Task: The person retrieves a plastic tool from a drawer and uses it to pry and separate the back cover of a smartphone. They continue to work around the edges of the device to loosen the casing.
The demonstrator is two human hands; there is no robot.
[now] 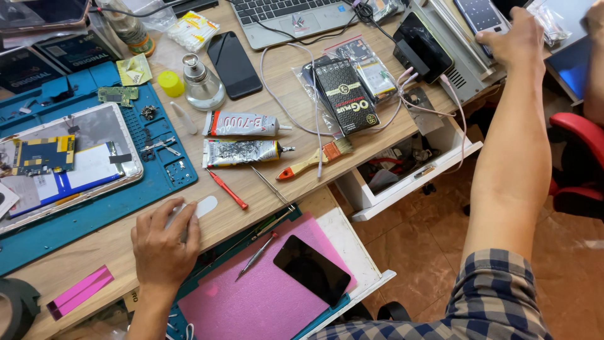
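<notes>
Beside the opened tablet [66,157] on the blue mat [94,214], the left hand [165,242] presses flat, fingers together, on a white pry tool [202,206] at the desk edge, while the right hand [519,41] reaches far across, fingers loosely curled, resting on the grey tray [469,69] beside a phone [481,14], seemingly fetching a part, which calls for a careful pick-up.

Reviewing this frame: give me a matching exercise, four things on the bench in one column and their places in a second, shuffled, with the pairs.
Things:
1. left hand
2. right hand
3. dark phone screen
4. paintbrush

Places:
A. lying on the pink foam sheet in the pulled-out drawer
B. reaching to the far right end of the bench, by the grey unit
C. resting on the wooden desk edge, fingers on a small white pry tool
D. on the wood below the black retail box, near the open white drawer

Pairs: 1-C, 2-B, 3-A, 4-D
</notes>
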